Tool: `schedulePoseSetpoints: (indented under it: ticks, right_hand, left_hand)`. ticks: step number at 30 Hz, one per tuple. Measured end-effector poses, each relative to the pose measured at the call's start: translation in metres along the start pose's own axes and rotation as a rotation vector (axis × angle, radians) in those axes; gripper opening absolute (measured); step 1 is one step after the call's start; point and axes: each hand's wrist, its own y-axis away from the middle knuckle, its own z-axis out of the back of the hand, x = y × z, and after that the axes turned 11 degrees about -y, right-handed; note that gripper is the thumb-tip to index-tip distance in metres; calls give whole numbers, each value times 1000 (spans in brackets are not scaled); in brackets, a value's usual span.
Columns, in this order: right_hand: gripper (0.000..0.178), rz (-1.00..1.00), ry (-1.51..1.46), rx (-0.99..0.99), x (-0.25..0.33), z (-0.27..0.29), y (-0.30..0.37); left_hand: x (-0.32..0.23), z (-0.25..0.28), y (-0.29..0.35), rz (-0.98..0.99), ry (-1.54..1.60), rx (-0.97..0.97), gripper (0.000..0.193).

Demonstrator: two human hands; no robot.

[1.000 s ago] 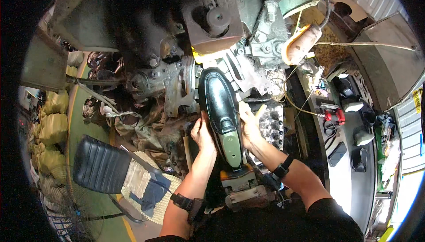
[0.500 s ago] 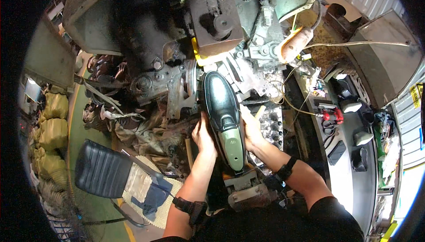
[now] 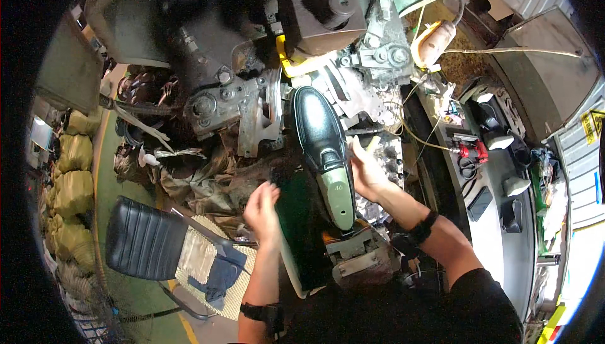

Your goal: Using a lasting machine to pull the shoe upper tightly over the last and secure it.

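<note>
A glossy black shoe point(image 3: 315, 123) on a green shoe last point(image 3: 340, 196) stands at the middle of the machine, toe pointing away from me. Its heel end rests against a metal support point(image 3: 356, 249) close to my body. My left hand point(image 3: 261, 210) is off the shoe, to its left, with loosely bent fingers and nothing visible in them. Along the shoe's right side is my right hand point(image 3: 368, 171), thumb and fingers apart. Whether it touches the shoe cannot be made out.
Beyond the toe hangs a dark machine head point(image 3: 321, 13) with a yellow edge. A lamp point(image 3: 435, 45) glows at its right. A side table point(image 3: 498, 230) holds a red tool point(image 3: 469, 150), a phone point(image 3: 480, 200) and shoe parts. On the left stands a black chair point(image 3: 146, 237).
My left hand has let go of the shoe and moved left and down. My right hand has shifted slightly right, its fingers now off their earlier hold. The shoe sits slightly right and higher in view.
</note>
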Motion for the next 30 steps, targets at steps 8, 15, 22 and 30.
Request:
schedulePoseSetpoints:
  ticks: [8,15,22,30]
  right_hand:
    - [45,231,-26,-91,-21,-7,-11]
    - [41,365,40,-231,-24,-5,-8]
    - [39,355,32,-245,-26,-1,-9]
    - [36,340,37,-274,-26,-9,-9]
  left_hand:
    - [-75,-110,-1,506,474,18,39]
    - [-68,-115,-1,503,453,-56,32]
    - [-76,-116,3,477,447,-80,29]
    - [-80,-116,-3,533,515,-21,28]
